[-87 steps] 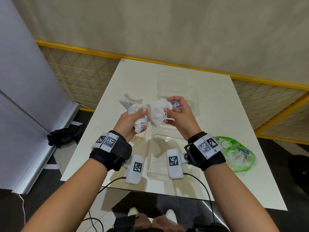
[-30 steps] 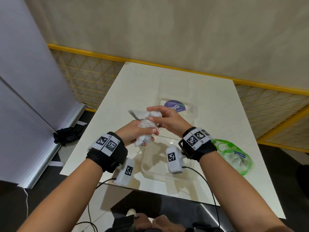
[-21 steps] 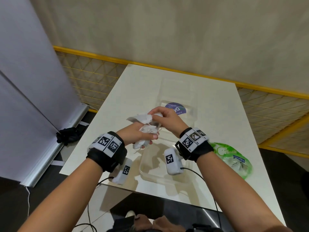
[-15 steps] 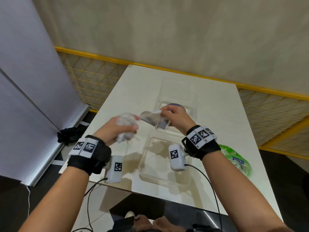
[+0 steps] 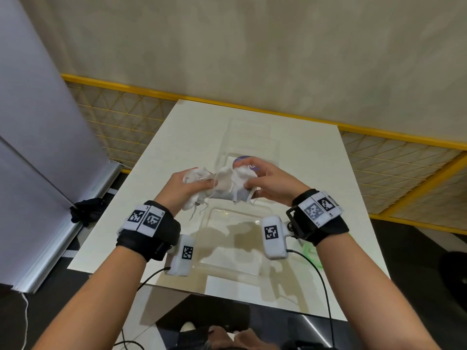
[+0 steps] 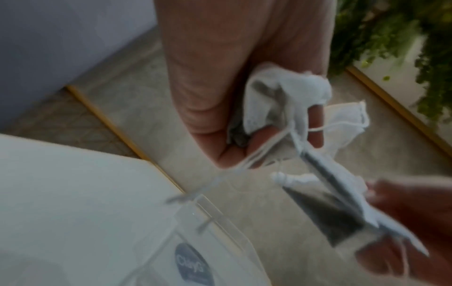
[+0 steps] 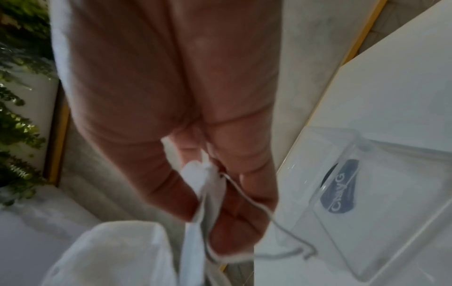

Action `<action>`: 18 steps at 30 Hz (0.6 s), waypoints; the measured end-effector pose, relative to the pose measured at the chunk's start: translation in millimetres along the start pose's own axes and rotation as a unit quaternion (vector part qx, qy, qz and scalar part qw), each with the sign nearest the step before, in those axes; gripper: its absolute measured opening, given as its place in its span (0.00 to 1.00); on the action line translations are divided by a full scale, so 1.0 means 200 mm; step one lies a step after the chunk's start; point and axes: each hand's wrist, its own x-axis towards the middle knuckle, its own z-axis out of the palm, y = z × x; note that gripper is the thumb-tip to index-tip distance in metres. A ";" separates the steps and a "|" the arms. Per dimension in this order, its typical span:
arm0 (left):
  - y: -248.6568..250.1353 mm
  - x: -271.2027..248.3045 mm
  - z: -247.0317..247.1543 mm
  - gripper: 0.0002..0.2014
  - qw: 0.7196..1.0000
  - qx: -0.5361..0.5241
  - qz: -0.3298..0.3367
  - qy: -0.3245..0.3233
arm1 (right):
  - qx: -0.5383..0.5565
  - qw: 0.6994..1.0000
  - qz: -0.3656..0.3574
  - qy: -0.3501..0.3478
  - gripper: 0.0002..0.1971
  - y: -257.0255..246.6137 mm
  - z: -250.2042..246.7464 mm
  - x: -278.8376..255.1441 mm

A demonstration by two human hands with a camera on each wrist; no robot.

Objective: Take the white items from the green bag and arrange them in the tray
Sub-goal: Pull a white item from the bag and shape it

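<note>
Looks like a staged recording space indoors, not a lived-in home. Evidence: plain beige wall w/ no decor; a yellow-framed metal mesh fence running behind & to the right of the glossy white rectangular table; a grey-lilac flat partition panel on the left w/ an aluminium base rail. Green artificial-looking foliage along a wall shows in both wrist views. Dark floor, loose white cable on it.
</note>
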 end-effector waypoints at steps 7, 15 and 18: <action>0.00 0.01 0.14 0.05 0.995 -0.054 -0.071 -0.042 | -0.006 0.994 -0.028 0.109 0.19 0.07 -0.06 -0.06; -0.06 0.03 0.30 0.25 0.989 -0.089 -0.119 0.025 | 0.061 0.997 -0.042 0.037 0.08 0.12 -0.05 -0.12; -0.06 0.02 0.34 0.21 0.984 -0.123 -0.131 0.010 | 0.010 0.997 -0.057 0.057 0.22 0.16 -0.05 -0.12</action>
